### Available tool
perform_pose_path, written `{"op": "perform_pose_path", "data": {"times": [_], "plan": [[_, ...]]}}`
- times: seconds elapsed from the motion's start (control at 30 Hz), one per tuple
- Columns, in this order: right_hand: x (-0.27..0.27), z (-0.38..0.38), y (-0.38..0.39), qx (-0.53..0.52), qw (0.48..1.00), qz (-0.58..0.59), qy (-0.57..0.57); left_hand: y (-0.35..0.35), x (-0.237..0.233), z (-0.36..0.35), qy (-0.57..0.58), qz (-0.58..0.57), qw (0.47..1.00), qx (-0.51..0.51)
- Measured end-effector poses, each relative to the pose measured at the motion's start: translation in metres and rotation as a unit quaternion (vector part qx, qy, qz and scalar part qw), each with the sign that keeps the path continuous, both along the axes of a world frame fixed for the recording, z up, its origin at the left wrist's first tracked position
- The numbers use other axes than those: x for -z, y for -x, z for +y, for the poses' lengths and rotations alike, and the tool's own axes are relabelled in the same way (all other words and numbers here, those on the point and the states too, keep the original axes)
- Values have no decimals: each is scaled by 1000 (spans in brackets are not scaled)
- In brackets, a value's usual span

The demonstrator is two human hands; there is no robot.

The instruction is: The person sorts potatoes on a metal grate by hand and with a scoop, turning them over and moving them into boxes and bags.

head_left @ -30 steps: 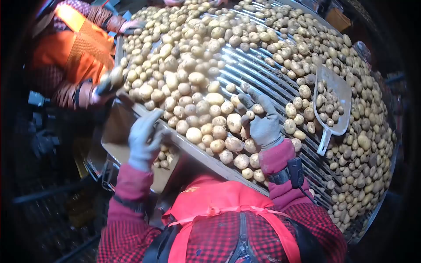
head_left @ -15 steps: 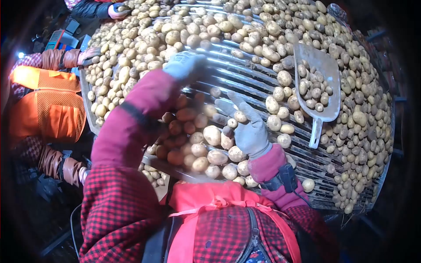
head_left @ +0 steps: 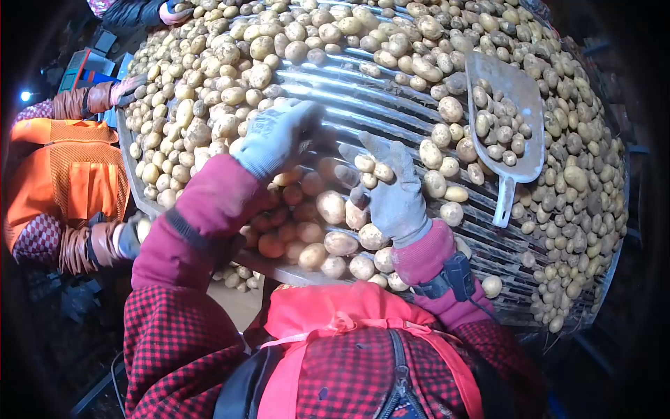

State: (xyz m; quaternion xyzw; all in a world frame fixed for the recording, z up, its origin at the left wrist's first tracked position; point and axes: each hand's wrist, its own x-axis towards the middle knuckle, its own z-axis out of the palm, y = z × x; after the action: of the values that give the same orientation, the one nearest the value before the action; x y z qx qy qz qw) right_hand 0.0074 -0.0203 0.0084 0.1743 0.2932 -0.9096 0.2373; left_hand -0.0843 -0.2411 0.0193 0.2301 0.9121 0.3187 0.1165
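My left hand (head_left: 273, 138), in a pale grey glove, is over the metal bars (head_left: 349, 105) with its fingers curled downward; they are partly hidden and blurred, so what they hold is unclear. Close by on the right, my gloved right hand (head_left: 396, 197) is turned palm up with bent fingers, and several small potatoes (head_left: 383, 172) rest in it. Larger potatoes (head_left: 340, 243) lie between my hands and my apron (head_left: 335, 307), some in reddish shade.
Heaped potatoes (head_left: 202, 77) surround the bars. A metal scoop (head_left: 513, 84) with small potatoes lies at the right. A co-worker in an orange vest (head_left: 94, 188) stands at the left edge, hands near the rim (head_left: 132, 174). Another person's gloved hand (head_left: 174, 12) is at the top left.
My left hand has moved down and slightly left. Another small potato now shows in my right hand. The orange-vested co-worker's lower hand has come up to the table's rim.
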Motion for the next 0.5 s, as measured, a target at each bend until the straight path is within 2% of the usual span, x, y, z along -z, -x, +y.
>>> {"op": "perform_pose_path", "data": {"times": [0.03,0.1,0.13,0.17,0.2,0.23,0.27,0.3,0.37,0.4,0.43,0.47,0.5], "plan": [[2,-1,0,2,999,-8,40,-7,-17,4,-65,-34,997,1],[11,-1,2,1,993,-22,117,-15,-40,12,-123,-14,991,60],[26,7,0,-14,986,14,168,-8,-41,10,-167,-9,983,70],[23,7,-2,1,995,31,95,-3,-25,17,-234,-49,971,-20],[17,4,-5,18,998,50,20,5,-12,18,-267,-164,948,-62],[11,4,-5,12,998,63,-4,11,-4,17,-57,-66,996,5],[6,5,-6,5,997,75,-29,17,0,19,143,55,985,76],[0,5,-6,-1,995,87,-53,17,7,25,196,-4,972,132],[8,12,-2,-2,995,15,99,13,26,30,265,70,956,107],[7,11,-6,1,997,54,46,15,25,26,207,53,972,98],[6,11,-10,5,996,90,-10,10,26,23,33,-48,997,47],[5,12,-5,-7,997,68,-19,10,26,18,-142,-144,979,-5],[3,14,0,-16,998,49,-28,8,16,23,-152,-69,986,6]]}}
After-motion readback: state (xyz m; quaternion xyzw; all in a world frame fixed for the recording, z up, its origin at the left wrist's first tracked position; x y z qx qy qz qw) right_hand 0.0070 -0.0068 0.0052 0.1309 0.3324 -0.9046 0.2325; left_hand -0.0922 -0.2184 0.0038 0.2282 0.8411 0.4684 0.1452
